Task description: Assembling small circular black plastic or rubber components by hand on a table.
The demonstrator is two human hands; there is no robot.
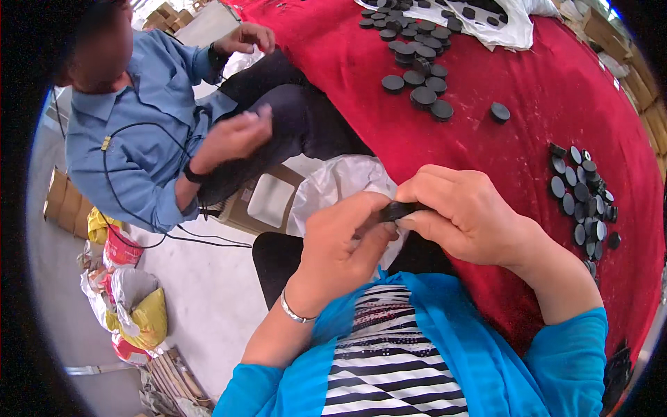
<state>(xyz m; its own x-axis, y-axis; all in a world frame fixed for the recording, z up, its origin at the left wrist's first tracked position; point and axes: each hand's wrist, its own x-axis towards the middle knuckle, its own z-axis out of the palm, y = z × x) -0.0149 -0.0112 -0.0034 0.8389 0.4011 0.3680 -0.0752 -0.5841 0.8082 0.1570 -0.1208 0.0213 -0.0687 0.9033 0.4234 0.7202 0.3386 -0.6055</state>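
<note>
From afar I see the left hand (pixel 351 236) and the right hand (pixel 464 217), fingers pinched on one small black piece (pixel 399 211) directly between them, its long axis running roughly left to right. Neither hand is nearer; farther right, black discs (pixel 558 186) lie on red cloth (pixel 549 83)

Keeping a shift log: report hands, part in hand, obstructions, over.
Left hand and right hand both pinching black part. Part partly hidden by grip. White bag beyond hands; no obstruction seen.

Red-covered table (pixel 556 90) | far: black discs (pixel 422 97), white sheet (pixel 512 33) | right: grey-faced discs (pixel 558 186)
</note>
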